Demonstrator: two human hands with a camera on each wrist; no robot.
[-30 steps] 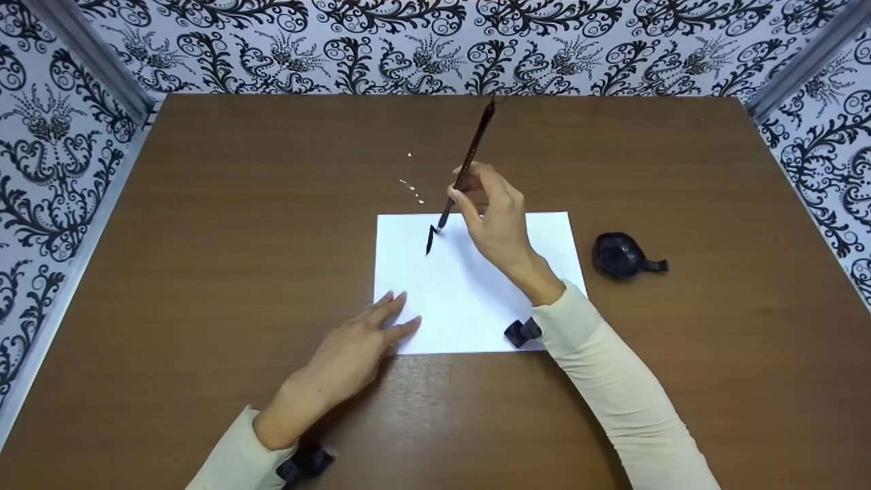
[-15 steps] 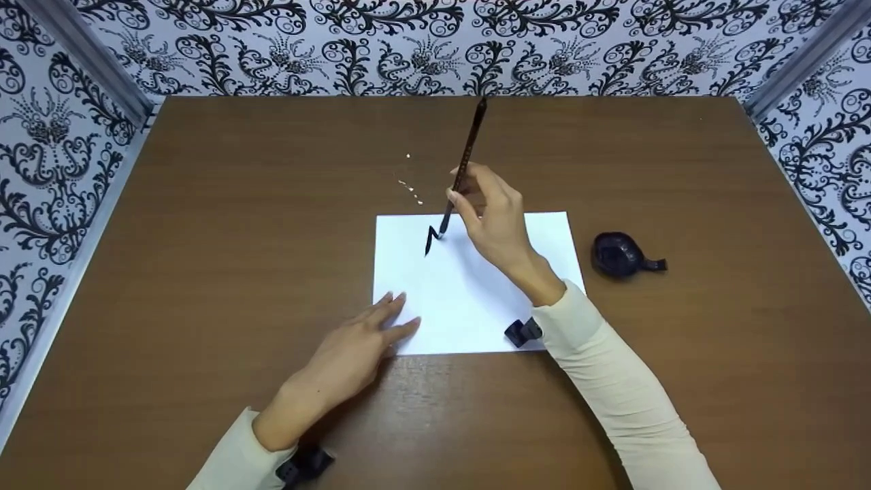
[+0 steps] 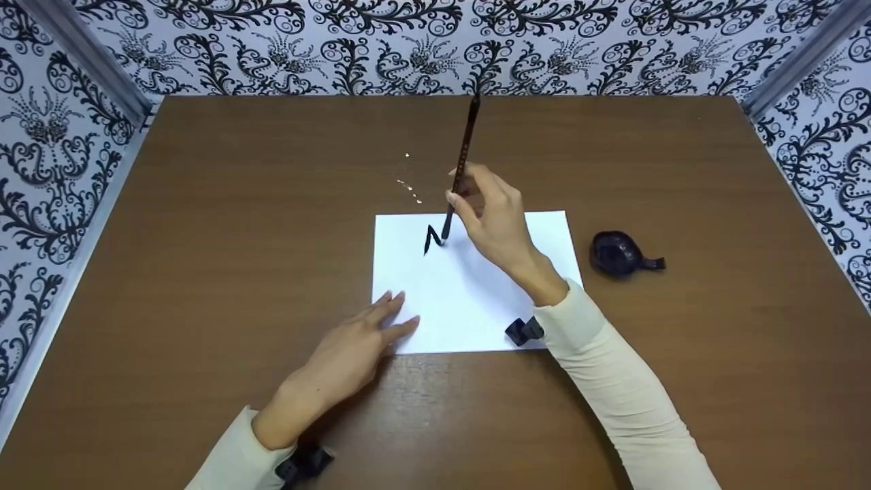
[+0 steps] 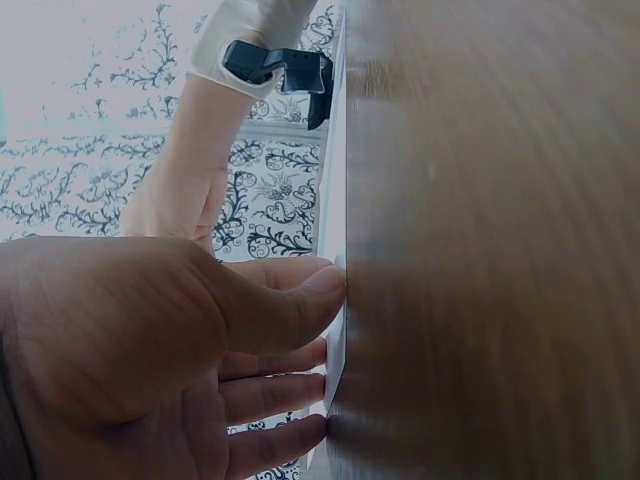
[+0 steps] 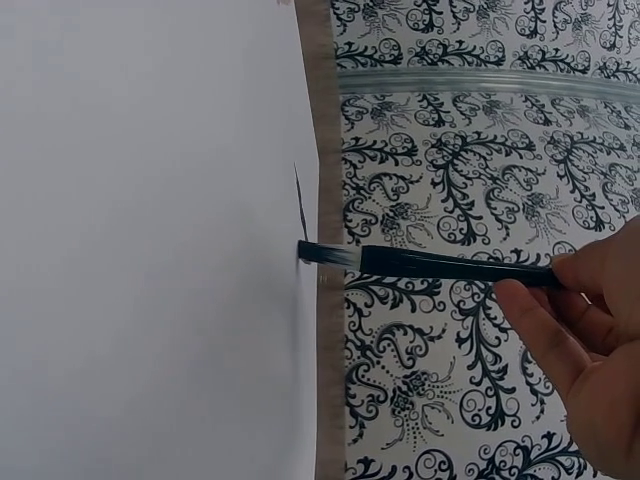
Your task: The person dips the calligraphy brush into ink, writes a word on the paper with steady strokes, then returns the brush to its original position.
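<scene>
My right hand (image 3: 495,221) pinches the dark handle of a paintbrush (image 3: 464,143) between thumb and fingers, the brush nearly upright. Its black-tipped bristles (image 5: 330,254) touch the white sheet of paper (image 3: 463,299) near the far edge. A black zigzag stroke (image 3: 433,238), like an angular N, runs up to the tip. With fingers spread, my left hand (image 3: 354,347) rests on the sheet's near left corner. In the left wrist view its fingertips (image 4: 318,285) press at the paper's edge.
To the right of the paper stands a small dark bowl with a short handle (image 3: 616,254). Several small pale specks (image 3: 410,189) mark the brown table (image 3: 238,204) beyond the sheet. Patterned wallpaper (image 3: 429,47) borders the table's far edge and sides.
The brush tip has moved slightly right and toward me, lengthening the slanting part of the black stroke. The brush has become more upright. The left hand stays in place.
</scene>
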